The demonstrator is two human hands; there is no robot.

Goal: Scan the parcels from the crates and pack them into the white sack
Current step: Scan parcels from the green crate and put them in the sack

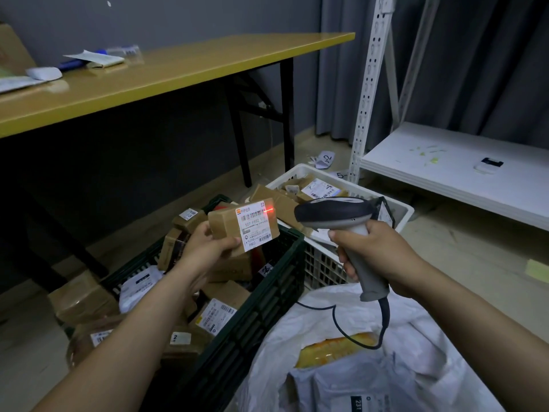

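Landmark: dark crate (267,292), on the floor at lower centre, filled with brown boxes and white mailers bearing labels. Up and left of the crate: yellow-topped table (178,72) on black legs, with papers and a white pouch at its left end. Just left of the crate, on the floor: brown box (83,298), touching the crate's wall. Above the crate: left hand (205,248), fingers curled round a small brown parcel (225,224), thumb on its near face; the parcel is lifted free of the crate's contents, its white label (255,227) turned toward the camera. On the label's upper right edge: red scan line (269,210). Behind and right of the crate, touching it: white crate (323,263), holding more labelled brown parcels. Above the join of the two crates: scanner (335,214), grey with a dark head, aimed left at the parcel and apart from it. Right of the crate: right hand (374,254), clasped round the scanner's handle; black cable (338,322) drops from the handle's base. Right of and below the crate, against its wall: white sack (297,337), mouth open, with a yellow envelope (332,349) and pale mailers inside. Far right of the crate: white shelf (460,165) on a perforated post, before a grey curtain.
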